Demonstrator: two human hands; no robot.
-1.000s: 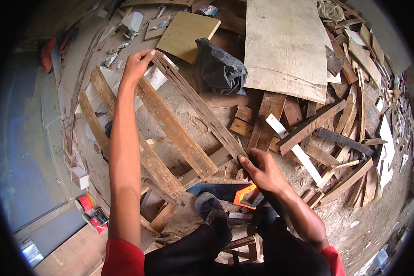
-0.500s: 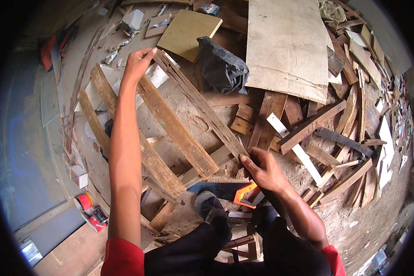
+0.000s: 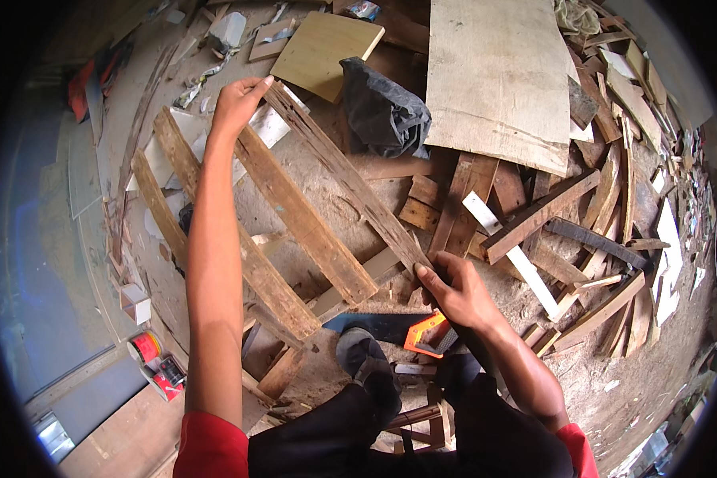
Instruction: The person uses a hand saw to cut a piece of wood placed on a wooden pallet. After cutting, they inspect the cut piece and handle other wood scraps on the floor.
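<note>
A long, rough wooden slat [image 3: 344,177] runs slantwise between my hands, its grain split and weathered. At its far left end, my left hand [image 3: 239,107] grips it with the thumb along the tip. My right hand [image 3: 459,293] is closed round the near right end, thumb on top. Beneath and to the left lies a slatted wooden frame, with one plank [image 3: 307,215] parallel to the held slat and another plank [image 3: 275,283] beyond it. A handsaw with an orange handle [image 3: 428,334] rests on the ground by my feet, its blade pointing left.
A large pale board [image 3: 498,88] and a crumpled black plastic bag [image 3: 385,111] lie ahead. Scrap wood is heaped on the right, including a dark beam [image 3: 542,217] and a white strip [image 3: 511,255]. Tape rolls [image 3: 145,348] sit at the lower left. A yellowish panel [image 3: 327,54] lies at the back.
The left hand and the slat's far end have shifted very slightly up and left. Both hands keep their hold on the slat.
</note>
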